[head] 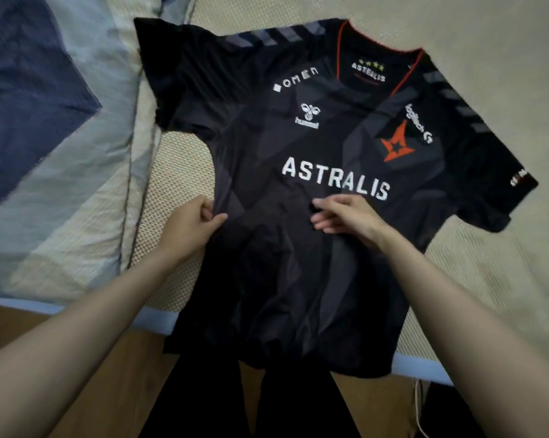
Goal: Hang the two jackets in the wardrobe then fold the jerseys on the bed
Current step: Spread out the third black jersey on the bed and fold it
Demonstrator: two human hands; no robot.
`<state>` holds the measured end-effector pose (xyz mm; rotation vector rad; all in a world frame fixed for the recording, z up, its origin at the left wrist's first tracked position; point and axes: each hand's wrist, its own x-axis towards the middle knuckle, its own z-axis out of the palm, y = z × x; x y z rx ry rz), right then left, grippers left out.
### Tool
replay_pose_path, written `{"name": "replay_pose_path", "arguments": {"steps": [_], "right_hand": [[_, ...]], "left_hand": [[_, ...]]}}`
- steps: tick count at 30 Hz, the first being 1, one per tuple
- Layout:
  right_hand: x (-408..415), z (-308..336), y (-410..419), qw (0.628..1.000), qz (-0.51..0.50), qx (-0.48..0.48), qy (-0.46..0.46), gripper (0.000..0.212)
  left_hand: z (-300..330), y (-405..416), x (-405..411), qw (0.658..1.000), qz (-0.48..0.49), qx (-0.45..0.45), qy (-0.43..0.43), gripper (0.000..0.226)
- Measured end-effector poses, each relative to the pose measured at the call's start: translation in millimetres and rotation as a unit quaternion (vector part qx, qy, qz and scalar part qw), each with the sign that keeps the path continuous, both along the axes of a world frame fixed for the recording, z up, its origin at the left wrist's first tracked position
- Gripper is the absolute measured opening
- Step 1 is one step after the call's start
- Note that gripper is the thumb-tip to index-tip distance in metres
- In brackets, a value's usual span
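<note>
Jersey (298, 184), one only, black with grey panels, spread face up across the beige mat (456, 42) of the bed; neck with red trim toward 1 o'clock, hem toward 6 o'clock and hanging over the bed's pale blue edge (153, 320). Two short sleeves laid out flat, one toward 10 o'clock, one toward 3 o'clock. Printed white "ASTRALIS" across the chest, one red star crest at about 2 o'clock from it, smaller white logos higher up. Two bare hands on the lower chest: left hand (192, 222) at the jersey's 9 o'clock side seam, fingers curled and pinching a fold of the cloth against the thumb; right hand (346, 216) just under the lettering, fingers loosely extended and blurred, resting on or just over the fabric, cannot tell which, gripping nothing visible. One quilt (55, 128) in navy, pale blue and cream lying at 9 o'clock, beside the sleeve. Wooden floor (109, 390) at 6 o'clock, with one thin white cable (420, 406) toward 5 o'clock
</note>
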<state>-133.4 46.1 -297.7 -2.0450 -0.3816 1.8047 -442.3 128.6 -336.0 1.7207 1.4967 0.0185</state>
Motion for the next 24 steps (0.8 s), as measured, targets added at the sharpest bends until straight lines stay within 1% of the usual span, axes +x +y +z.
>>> {"name": "replay_pose_path", "arguments": {"steps": [2, 3, 5, 6, 8, 9, 11, 12, 13, 16, 17, 20, 21, 22, 23, 24], "right_hand": [[25.0, 4.4, -52.0, 0.998, -0.016, -0.05, -0.031, 0.027], [36.1, 5.4, -78.9, 0.995, -0.017, -0.075, -0.058, 0.029], [54.0, 5.8, -131.0, 0.984, -0.004, -0.121, -0.132, 0.031], [60.6, 6.5, -154.4, 0.975, 0.013, -0.139, -0.174, 0.037], [68.8, 8.5, -196.4, 0.948, 0.065, -0.184, -0.252, 0.052], [69.3, 10.8, -212.5, 0.935, 0.086, -0.206, -0.275, 0.058], [66.4, 13.3, -234.5, 0.929, 0.1, -0.231, -0.27, 0.067], [64.2, 14.2, -241.5, 0.931, 0.104, -0.24, -0.253, 0.067], [61.2, 15.1, -246.2, 0.935, 0.109, -0.244, -0.232, 0.062], [49.7, 12.3, -258.7, 0.952, 0.099, -0.228, -0.177, 0.035], [46.8, 8.9, -264.5, 0.959, 0.081, -0.212, -0.171, 0.034], [44.5, 1.1, -285.8, 0.967, 0.022, -0.171, -0.186, 0.045], [47.0, -0.7, -294.1, 0.965, 0.023, -0.162, -0.203, 0.045], [50.4, -2.3, -302.4, 0.962, 0.025, -0.152, -0.226, 0.046], [54.3, -3.5, -310.1, 0.959, 0.02, -0.139, -0.248, 0.045], [57.0, -3.6, -316.7, 0.956, 0.01, -0.127, -0.264, 0.044]], "left_hand": [[-1.9, -4.1, -5.9, 0.998, 0.014, -0.051, -0.017, 0.032], [0.0, -6.9, -9.1, 0.995, 0.02, -0.093, -0.036, 0.034], [3.9, -13.1, -20.4, 0.973, 0.041, -0.208, -0.094, 0.028], [5.4, -17.1, -26.7, 0.957, 0.044, -0.264, -0.111, 0.028], [11.4, -29.0, -38.7, 0.931, 0.022, -0.351, -0.096, 0.033], [14.4, -36.7, -43.4, 0.925, 0.003, -0.372, -0.073, 0.034], [20.7, -53.8, -48.6, 0.925, -0.025, -0.378, -0.04, 0.032], [23.5, -62.8, -50.5, 0.925, -0.018, -0.378, -0.036, 0.028], [26.1, -70.9, -51.4, 0.927, 0.001, -0.373, -0.036, 0.024], [30.0, -87.4, -52.3, 0.941, 0.054, -0.332, -0.043, 0.014], [32.4, -90.7, -53.1, 0.943, 0.07, -0.321, -0.049, 0.014], [30.6, -96.5, -63.7, 0.952, 0.116, -0.282, -0.043, 0.013], [31.1, -96.3, -69.1, 0.956, 0.129, -0.261, -0.039, 0.015], [29.9, -95.9, -74.3, 0.961, 0.135, -0.239, -0.037, 0.013], [28.6, -95.6, -78.5, 0.965, 0.14, -0.218, -0.036, 0.006], [28.2, -96.0, -80.6, 0.969, 0.143, -0.199, -0.035, 0.009]]}}
